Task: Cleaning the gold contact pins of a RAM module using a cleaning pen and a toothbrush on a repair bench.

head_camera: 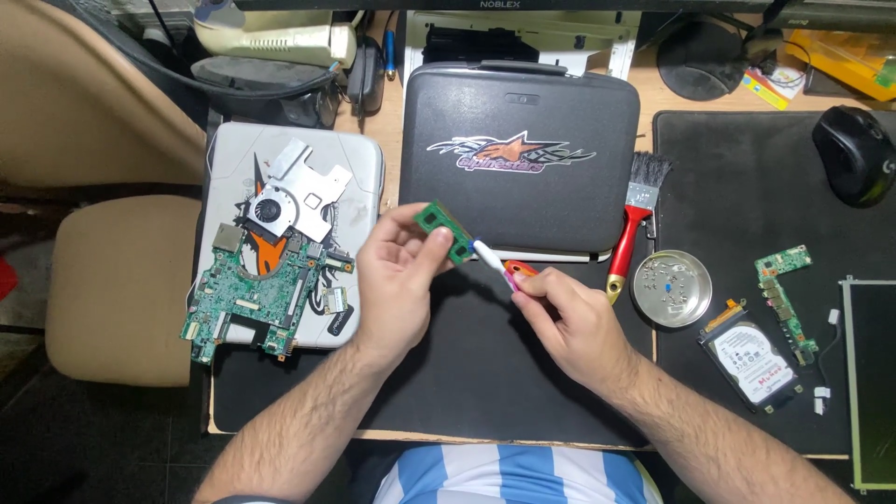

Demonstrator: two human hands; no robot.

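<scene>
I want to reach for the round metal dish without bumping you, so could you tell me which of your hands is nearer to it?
Right. The right hand is just left of the metal dish; the left hand is farther left, holding the green memory module.

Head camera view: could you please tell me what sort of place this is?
Probably an electronics repair bench: a bare laptop motherboard, a hard drive and a screw dish lie out, and the left hand holds a memory module.

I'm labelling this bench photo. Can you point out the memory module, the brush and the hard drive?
Memory module (442,230), head view: middle of the green board.
Brush (631,235), head view: red handle below the bristles.
Hard drive (754,362), head view: centre of its label.
</scene>
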